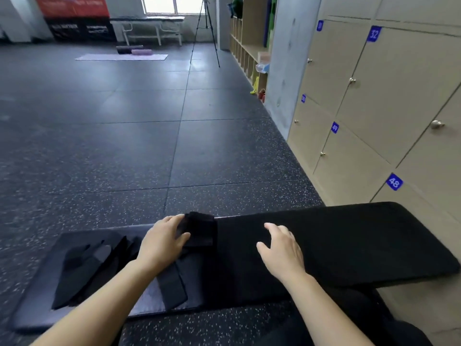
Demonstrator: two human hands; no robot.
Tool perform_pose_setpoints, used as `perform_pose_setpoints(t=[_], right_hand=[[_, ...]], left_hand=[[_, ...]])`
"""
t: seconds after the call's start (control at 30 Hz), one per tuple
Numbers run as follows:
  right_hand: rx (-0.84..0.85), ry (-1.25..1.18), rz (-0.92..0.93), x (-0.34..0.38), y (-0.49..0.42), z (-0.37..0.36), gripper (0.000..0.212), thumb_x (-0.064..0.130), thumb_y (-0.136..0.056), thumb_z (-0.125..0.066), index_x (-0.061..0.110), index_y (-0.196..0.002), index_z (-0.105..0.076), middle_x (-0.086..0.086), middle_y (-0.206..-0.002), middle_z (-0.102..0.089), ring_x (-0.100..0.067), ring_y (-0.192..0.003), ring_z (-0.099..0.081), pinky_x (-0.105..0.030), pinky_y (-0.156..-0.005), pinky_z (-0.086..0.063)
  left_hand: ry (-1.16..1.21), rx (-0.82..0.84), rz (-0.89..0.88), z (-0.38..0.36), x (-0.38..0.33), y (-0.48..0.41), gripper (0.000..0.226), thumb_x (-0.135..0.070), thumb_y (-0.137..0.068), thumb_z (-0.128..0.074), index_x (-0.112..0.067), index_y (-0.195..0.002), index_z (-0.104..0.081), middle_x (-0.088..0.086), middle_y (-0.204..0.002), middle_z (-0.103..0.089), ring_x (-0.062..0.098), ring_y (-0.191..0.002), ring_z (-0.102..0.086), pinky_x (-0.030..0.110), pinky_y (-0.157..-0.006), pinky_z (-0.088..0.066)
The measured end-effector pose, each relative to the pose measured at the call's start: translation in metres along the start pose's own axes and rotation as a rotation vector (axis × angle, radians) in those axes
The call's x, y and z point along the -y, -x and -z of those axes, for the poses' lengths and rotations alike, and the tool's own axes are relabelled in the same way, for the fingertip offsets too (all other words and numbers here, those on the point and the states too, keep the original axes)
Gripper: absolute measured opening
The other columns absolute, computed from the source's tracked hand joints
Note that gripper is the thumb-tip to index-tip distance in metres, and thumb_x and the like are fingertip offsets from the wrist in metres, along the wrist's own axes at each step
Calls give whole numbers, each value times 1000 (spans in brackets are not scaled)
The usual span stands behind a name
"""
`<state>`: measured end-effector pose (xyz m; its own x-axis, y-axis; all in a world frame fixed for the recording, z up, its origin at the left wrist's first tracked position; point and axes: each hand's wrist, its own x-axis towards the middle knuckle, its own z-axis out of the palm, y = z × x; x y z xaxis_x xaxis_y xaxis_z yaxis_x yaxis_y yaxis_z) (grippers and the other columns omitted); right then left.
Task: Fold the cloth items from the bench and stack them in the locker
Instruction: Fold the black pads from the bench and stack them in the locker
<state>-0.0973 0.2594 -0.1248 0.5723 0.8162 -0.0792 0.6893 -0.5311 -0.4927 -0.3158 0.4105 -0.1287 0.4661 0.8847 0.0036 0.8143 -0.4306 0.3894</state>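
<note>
A padded black bench (32,303) runs across the bottom of the head view. A large black cloth (349,245) lies spread flat over its right part. My left hand (163,242) grips a small folded black cloth (199,229) at the bench's far edge, thumb and fingers curled on it. My right hand (282,248) rests on the large cloth, palm down with fingers spread. More dark cloth pieces (82,273) and a flat black band (173,287) lie on the bench's left part. The beige lockers (374,108) on the right all have their doors closed.
Dark speckled rubber floor (124,133) stretches ahead. A tripod (205,33) stands far back, near wooden cubby shelves (245,48). A purple mat with rolls (122,56) and a white-legged bench (147,26) sit under the window.
</note>
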Motion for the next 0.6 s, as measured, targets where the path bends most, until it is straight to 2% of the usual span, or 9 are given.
perform_pose_setpoints(t=[0.23,0.37,0.5,0.6], right_hand=[[84,-3,84,17,-30,-47,51,33,-96,-50,23,-144,-38,4,-140,-45,-15,-129,-39,-28,-101,-38],[163,-15,135,24,-47,-71,50,33,-98,-47,24,-145,-35,7,-139,-44,-12,-128,-39,-26,-101,-37],[236,-28,171,31,-61,-92,50,33,-99,-44,24,-147,-32,10,-142,-40,-11,-131,-36,-25,-103,-35],[251,-41,176,31,-72,-102,50,32,-99,-44,24,-147,-33,10,-142,-40,-11,-131,-36,-25,-103,-34]], left_hand=[[32,68,80,-41,46,-22,63,-35,-89,-67,-13,-144,-47,4,-146,-50,23,-135,-44,32,-112,-34],[28,155,91,-69,51,-33,70,-42,-94,-59,-18,-153,-30,8,-160,-27,23,-148,-22,31,-118,-21],[24,288,157,-91,49,-49,73,-44,-100,-47,-22,-157,-8,11,-164,-11,23,-152,-8,34,-119,-21],[-22,326,143,-104,41,-58,71,-42,-102,-42,-22,-157,-2,11,-164,-7,25,-152,0,35,-119,-19]])
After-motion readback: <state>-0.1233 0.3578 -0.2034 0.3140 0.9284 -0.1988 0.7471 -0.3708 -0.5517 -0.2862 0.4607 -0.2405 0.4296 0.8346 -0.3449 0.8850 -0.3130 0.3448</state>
